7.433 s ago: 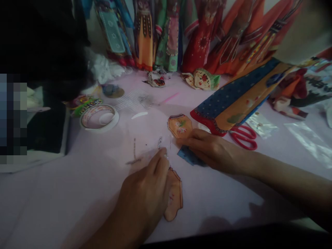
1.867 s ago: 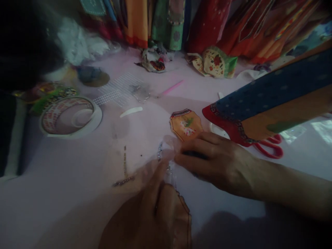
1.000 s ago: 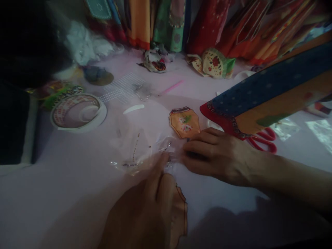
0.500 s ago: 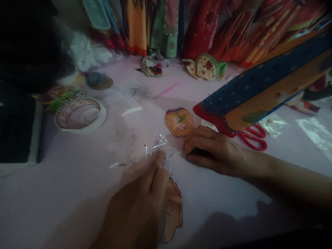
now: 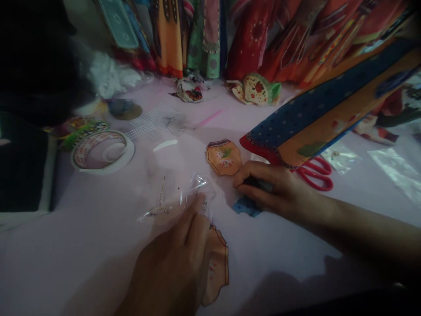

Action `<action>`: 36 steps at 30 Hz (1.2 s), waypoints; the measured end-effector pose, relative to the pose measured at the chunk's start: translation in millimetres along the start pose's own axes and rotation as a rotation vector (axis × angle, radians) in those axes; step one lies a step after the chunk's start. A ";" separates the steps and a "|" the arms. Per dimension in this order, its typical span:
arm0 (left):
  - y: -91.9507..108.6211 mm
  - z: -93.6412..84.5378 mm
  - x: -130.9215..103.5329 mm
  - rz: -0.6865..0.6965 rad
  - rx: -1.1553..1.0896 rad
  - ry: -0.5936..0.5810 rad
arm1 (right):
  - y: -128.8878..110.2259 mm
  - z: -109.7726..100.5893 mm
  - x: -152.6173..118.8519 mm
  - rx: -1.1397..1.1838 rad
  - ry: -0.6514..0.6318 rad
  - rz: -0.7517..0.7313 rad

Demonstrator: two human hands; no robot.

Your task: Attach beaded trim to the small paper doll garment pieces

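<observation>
At the outstretched index finger of my left hand (image 5: 174, 254), beaded clear plastic (image 5: 188, 188)! My right hand (image 5: 279, 186) curls above the blue piece (image 5: 246, 207), whether pinching I can't tell, and the orange patch (image 5: 224, 158) sits just beside those fingertips.

I observe dim, uneven light. The table (image 5: 82, 250) before me is pale lilac; soft shadows (image 5: 279, 289) lie across its near part. I note brightly coloured dresses (image 5: 251, 39) lined up along its far side. A dark mass (image 5: 29, 57), not identifiable, occupies my upper left.
</observation>
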State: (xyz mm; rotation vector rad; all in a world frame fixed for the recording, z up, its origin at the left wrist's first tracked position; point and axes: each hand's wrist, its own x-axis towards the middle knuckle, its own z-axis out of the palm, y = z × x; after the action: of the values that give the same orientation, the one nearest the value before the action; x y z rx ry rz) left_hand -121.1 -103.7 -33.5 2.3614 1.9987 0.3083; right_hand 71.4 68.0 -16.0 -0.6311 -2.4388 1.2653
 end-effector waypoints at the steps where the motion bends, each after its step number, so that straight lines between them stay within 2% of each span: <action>1: 0.3 -0.4 -0.2 -0.004 -0.001 -0.001 | -0.2 1.1 0.9 -0.075 0.012 -0.047; 5: 1.7 -0.8 -0.8 -0.029 -0.008 -0.005 | -3.7 8.1 5.8 -0.251 -0.006 -0.146; 9: 3.0 0.0 0.1 -0.061 -0.024 -0.011 | -10.1 14.8 10.2 -0.290 -0.055 -0.068; 16: 6.1 0.3 3.0 -0.031 0.029 0.051 | -17.3 20.6 12.8 -0.218 -0.041 -0.011; 21: 7.5 -2.3 5.5 -0.016 -0.026 0.078 | -16.7 25.6 13.1 -0.204 0.008 0.017; 27: 8.2 -1.9 4.9 -0.049 -0.026 0.070 | -12.3 36.1 18.1 -0.276 0.138 0.015; 36: 5.4 -0.2 2.3 -0.072 0.044 -0.025 | -12.4 33.7 19.5 -0.181 0.134 0.059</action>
State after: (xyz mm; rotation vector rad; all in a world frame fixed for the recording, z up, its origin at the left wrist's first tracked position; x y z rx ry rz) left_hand -115.5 -102.5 -32.1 2.2993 2.0950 0.2338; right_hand 36.1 48.7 -22.9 -0.8134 -2.4562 0.9958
